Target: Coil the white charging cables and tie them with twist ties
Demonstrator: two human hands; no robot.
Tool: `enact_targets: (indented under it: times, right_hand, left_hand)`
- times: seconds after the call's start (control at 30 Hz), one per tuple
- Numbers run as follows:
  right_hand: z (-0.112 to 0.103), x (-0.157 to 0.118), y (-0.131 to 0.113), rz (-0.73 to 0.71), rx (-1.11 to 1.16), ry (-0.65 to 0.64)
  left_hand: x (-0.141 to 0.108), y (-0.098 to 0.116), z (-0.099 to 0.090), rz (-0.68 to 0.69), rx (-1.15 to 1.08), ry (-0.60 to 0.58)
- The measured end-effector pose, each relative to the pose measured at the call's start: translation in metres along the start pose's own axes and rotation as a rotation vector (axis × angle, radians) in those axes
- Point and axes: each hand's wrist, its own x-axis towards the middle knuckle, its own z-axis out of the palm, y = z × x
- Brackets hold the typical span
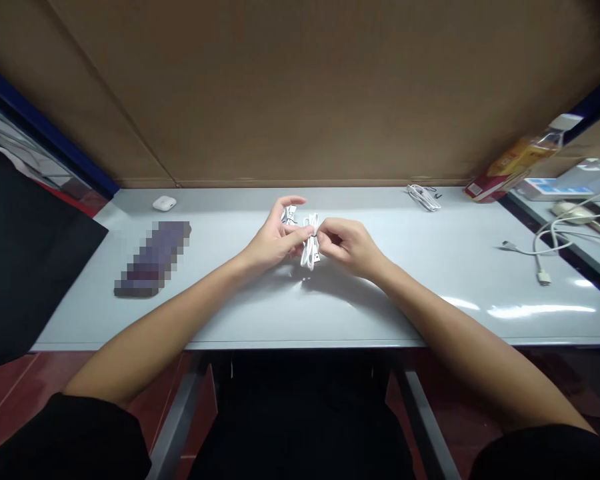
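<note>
My left hand (279, 239) grips a coiled white USB cable (310, 257) between thumb and fingers, its index finger stretched up and away. The cable is bundled upright in loops, with a metal plug at its lower right. A thin black twist tie (315, 235) goes round its middle. Closed in a pinch, my right hand (347, 245) is at the right side of the bundle, with its fingertips at the tie; the tie's end is hidden in them. Just behind my left hand lies a second bundled white cable (291, 215), also tied in black and partly covered by the fingers.
On the grey table (260, 313) lie an earbud case (165, 203) and a blurred-out dark phone-like object (155, 260) at left. Another tied white cable (424, 197), a drink bottle (520, 163) and loose white cables (545, 250) are at right. A brown panel (300, 93) stands behind.
</note>
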Motion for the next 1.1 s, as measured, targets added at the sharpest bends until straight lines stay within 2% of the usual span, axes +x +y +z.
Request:
enact_targets:
  times: [0.13, 0.23, 0.37, 0.47, 0.7, 0.83, 0.93, 1.03, 1.1]
  right_hand:
    - [0.0, 0.001, -0.001, 0.014, -0.033, 0.019]
    - [-0.001, 0.002, -0.001, 0.073, -0.015, 0.053]
    - [-0.002, 0.004, 0.002, 0.128, 0.037, 0.072]
    - [-0.003, 0.005, 0.005, 0.141, 0.052, 0.075]
    - [0.0, 0.005, 0.013, 0.109, 0.071, 0.044]
    - [-0.002, 0.004, 0.016, 0.034, -0.044, 0.022]
    - [-0.005, 0.005, 0.019, 0.057, -0.179, -0.028]
    - [-0.005, 0.007, 0.027, 0.152, -0.316, -0.062]
    - [-0.004, 0.007, 0.033, 0.197, -0.374, -0.097]
  left_hand:
    - [0.002, -0.003, 0.003, -0.122, -0.089, 0.004]
    - [0.003, -0.005, 0.003, -0.189, -0.081, -0.06]
    - [0.001, -0.005, 0.005, -0.078, 0.111, -0.14]
    - [-0.001, -0.004, 0.007, -0.082, 0.132, -0.161]
    - [0.001, -0.003, 0.006, -0.169, -0.03, -0.13]
    - [0.002, -0.004, 0.006, -0.252, -0.13, -0.186]
    - [0.0, -0.006, 0.008, -0.251, 0.095, -0.106]
    - [-0.005, -0.009, 0.008, -0.081, 0.41, 0.045]
    - [-0.008, -0.011, 0.009, 0.054, 0.543, 0.067]
